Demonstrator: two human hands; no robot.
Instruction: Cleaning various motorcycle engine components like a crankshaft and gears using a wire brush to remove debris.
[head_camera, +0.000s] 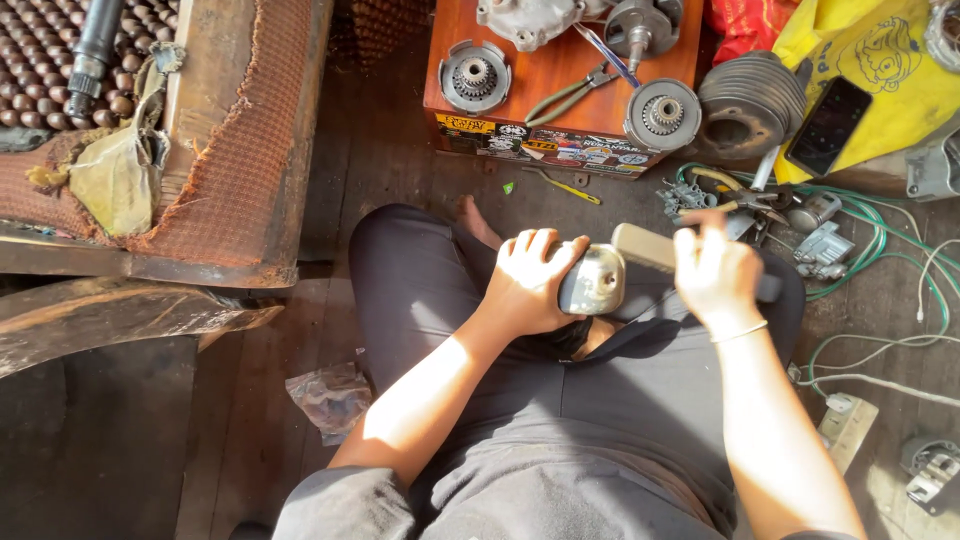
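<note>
The person's lap in dark grey trousers (560, 400) lies nearest the camera, legs crossed on the wooden floor (250, 420). Above it, the left hand (527, 282) wraps its fingers around a rounded, dull silver metal engine cover (592, 282), held over the knees. The right hand (716, 275), a thin bangle at its wrist, is closed on a flat, pale rectangular tool (645, 246); its long axis runs left to right, its left end lying on the cover's top edge. The motion blur hides what kind of tool it is.

Farther out, a low orange-brown wooden tabletop (545, 70) carries two round grey gear plates (474, 76), one pair of green-handled pliers (572, 95) and a grey crank assembly (640, 28). One yellow screwdriver (566, 186) lies on the floor, and one black phone (829, 125) rests on a yellow bag (890, 90).
</note>
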